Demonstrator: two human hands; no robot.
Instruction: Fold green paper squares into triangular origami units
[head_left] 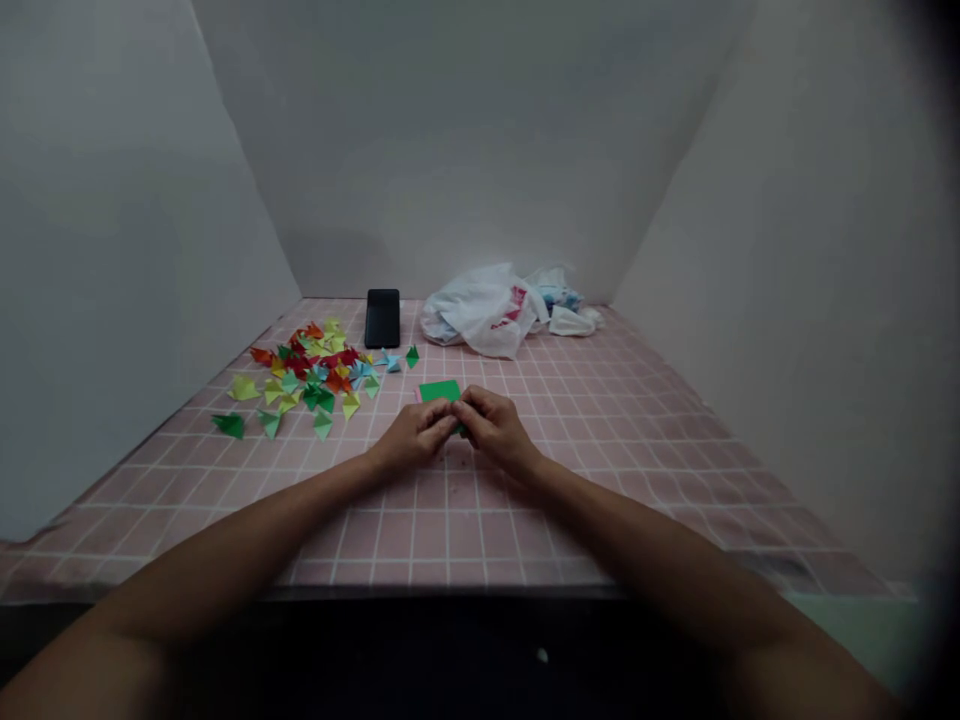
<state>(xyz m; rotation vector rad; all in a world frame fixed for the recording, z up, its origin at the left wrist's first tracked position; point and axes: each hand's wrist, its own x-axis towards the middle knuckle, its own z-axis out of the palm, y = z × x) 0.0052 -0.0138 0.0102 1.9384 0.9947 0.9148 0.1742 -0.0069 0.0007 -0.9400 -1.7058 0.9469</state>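
Our left hand point(415, 434) and right hand point(496, 428) meet over the checked counter point(600, 430), fingers curled nearly closed, pinching a small green paper point(461, 431), mostly hidden, between them. Just beyond, we see a green sheet point(439, 390); folded papers point(318, 395) lie leftward.

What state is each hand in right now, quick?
Left hand: closed, apparently pinching green paper.
Right hand: closed, apparently pinching that same green paper.
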